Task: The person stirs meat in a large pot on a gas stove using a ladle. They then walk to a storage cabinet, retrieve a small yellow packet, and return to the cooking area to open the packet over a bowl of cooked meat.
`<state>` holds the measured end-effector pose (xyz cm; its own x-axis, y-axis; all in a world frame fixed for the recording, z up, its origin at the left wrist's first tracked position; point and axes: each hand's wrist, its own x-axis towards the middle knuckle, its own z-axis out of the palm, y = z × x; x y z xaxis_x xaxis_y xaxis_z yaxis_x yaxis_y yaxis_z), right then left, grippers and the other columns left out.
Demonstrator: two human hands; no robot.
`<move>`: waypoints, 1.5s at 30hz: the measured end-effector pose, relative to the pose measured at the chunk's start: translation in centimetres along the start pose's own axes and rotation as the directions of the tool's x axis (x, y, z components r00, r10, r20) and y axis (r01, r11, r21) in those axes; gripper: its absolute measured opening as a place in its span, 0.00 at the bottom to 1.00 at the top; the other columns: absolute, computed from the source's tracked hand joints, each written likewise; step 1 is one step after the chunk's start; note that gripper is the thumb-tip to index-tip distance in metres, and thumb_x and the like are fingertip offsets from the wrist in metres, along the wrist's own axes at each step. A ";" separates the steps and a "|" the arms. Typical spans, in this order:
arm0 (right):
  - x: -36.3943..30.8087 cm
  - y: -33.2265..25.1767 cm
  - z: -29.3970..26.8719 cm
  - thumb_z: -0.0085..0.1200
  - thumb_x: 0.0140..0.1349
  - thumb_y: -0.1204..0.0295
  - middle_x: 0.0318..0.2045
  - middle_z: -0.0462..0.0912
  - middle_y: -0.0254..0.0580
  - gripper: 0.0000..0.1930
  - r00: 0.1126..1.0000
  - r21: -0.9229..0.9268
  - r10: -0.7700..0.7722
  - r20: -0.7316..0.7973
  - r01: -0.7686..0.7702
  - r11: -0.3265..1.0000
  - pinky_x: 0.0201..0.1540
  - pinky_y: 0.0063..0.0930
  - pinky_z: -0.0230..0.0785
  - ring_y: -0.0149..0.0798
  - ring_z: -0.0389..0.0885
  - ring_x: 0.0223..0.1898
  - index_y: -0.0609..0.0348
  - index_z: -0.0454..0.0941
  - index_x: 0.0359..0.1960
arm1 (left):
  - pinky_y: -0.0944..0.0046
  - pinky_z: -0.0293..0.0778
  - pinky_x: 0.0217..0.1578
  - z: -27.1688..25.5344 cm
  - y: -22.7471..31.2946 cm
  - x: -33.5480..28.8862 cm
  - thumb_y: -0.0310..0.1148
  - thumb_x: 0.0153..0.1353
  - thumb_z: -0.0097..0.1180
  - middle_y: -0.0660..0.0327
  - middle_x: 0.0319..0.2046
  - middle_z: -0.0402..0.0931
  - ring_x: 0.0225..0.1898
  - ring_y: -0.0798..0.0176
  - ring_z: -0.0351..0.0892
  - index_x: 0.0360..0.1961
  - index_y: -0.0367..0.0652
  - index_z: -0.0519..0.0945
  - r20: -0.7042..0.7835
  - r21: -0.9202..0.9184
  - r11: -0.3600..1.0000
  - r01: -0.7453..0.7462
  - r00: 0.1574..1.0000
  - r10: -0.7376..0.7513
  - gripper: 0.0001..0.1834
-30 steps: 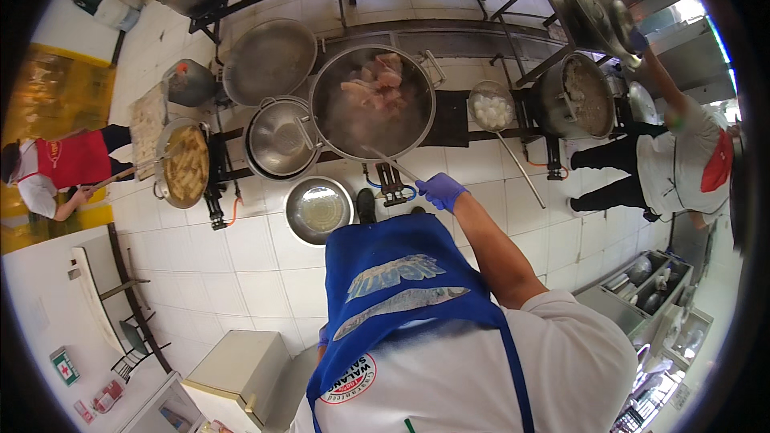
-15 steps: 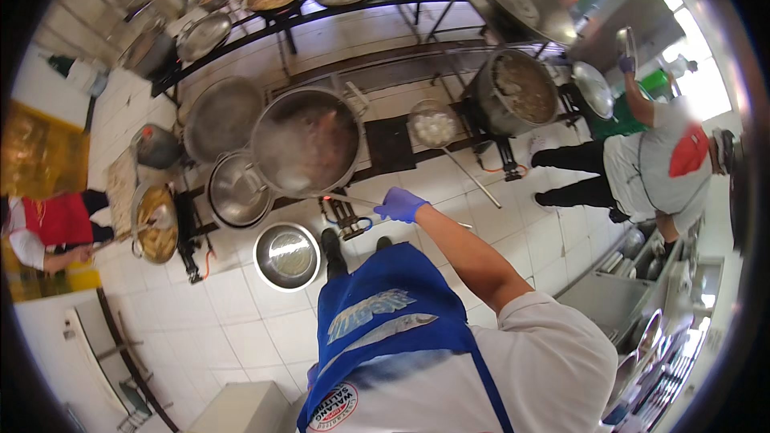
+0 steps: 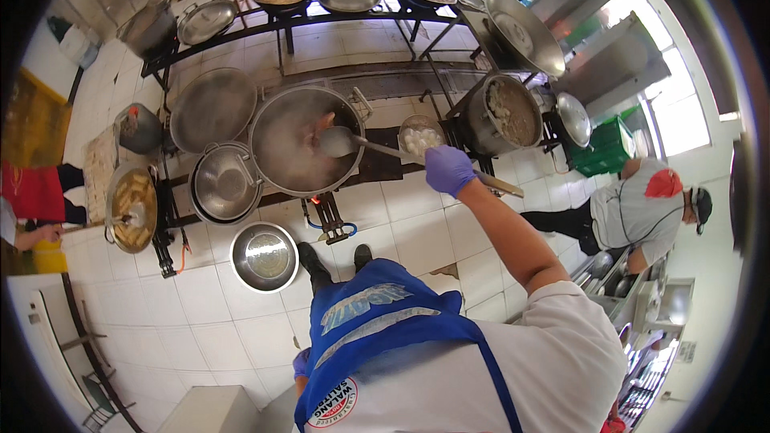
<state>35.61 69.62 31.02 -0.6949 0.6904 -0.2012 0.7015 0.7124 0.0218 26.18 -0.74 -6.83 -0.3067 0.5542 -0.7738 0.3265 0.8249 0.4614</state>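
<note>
My right hand [image 3: 449, 170], in a purple glove, is closed around the handle of a long-handled cooking spatula [image 3: 393, 149]. The spatula's grey head is over the large steaming wok [image 3: 273, 168], beside reddish-brown food [image 3: 323, 123] partly veiled by steam. Just beyond my hand lies a strainer [image 3: 420, 138] holding white round pieces. My left hand [image 3: 301, 362], also gloved in purple, hangs low beside the blue apron [image 3: 377, 313]. Its fingers are mostly hidden.
A steel basin [image 3: 265, 258] sits on the tiled floor by my feet. Stacked colanders [image 3: 227, 183] stand left of the wok, with a gas burner [image 3: 329, 220] below it. A deep pot [image 3: 501, 116] is to the right. One co-worker [image 3: 642, 208] is at right, another [image 3: 36, 196] at left.
My right hand has moved right and farther out, lifting the spatula so its head shows over the wok. My left hand has come into clearer view. The co-worker at right has turned and bent toward the counter.
</note>
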 end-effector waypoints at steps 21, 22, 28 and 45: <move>0.5 -0.5 12.7 0.51 0.70 0.65 0.31 0.82 0.45 0.19 0.972 -0.058 0.157 -0.175 -0.170 0.984 0.33 0.49 0.76 0.52 0.85 0.31 0.31 0.80 0.60 | 0.60 0.77 0.36 -5.4 4.2 -2.4 0.39 0.73 0.45 0.58 0.44 0.87 0.40 0.59 0.87 0.53 0.44 0.83 0.111 -0.881 0.372 0.294 0.891 -0.441 0.18; 1.7 -1.4 14.5 0.51 0.69 0.67 0.31 0.83 0.45 0.19 0.969 -0.042 0.160 -0.187 -0.171 0.984 0.33 0.50 0.76 0.52 0.85 0.31 0.33 0.81 0.59 | 0.60 0.77 0.35 -5.5 4.1 -2.2 0.39 0.73 0.45 0.58 0.44 0.87 0.40 0.59 0.87 0.53 0.43 0.83 0.119 -0.892 0.342 0.295 0.884 -0.451 0.18; 5.6 -4.6 15.3 0.48 0.67 0.70 0.34 0.86 0.48 0.14 0.967 0.196 0.231 -0.110 -0.207 0.959 0.38 0.53 0.77 0.56 0.86 0.36 0.47 0.83 0.50 | 0.62 0.78 0.34 -9.0 3.2 -1.5 0.38 0.71 0.49 0.56 0.43 0.87 0.41 0.59 0.87 0.52 0.41 0.83 0.098 -0.922 0.291 0.255 0.881 -0.463 0.17; 4.6 -1.9 4.8 0.53 0.64 0.74 0.32 0.81 0.47 0.22 0.954 0.022 0.074 -0.289 -0.071 0.997 0.35 0.45 0.78 0.51 0.85 0.33 0.38 0.82 0.59 | 0.63 0.77 0.34 -8.4 4.5 -1.9 0.39 0.70 0.48 0.56 0.47 0.86 0.41 0.60 0.87 0.53 0.43 0.82 0.105 -0.879 0.372 0.299 0.881 -0.461 0.18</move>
<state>31.81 70.87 25.35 -0.6569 0.7482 0.0929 0.7523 0.6586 0.0148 20.69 2.88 0.36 -0.3270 0.0960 -0.9401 -0.7562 0.5700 0.3212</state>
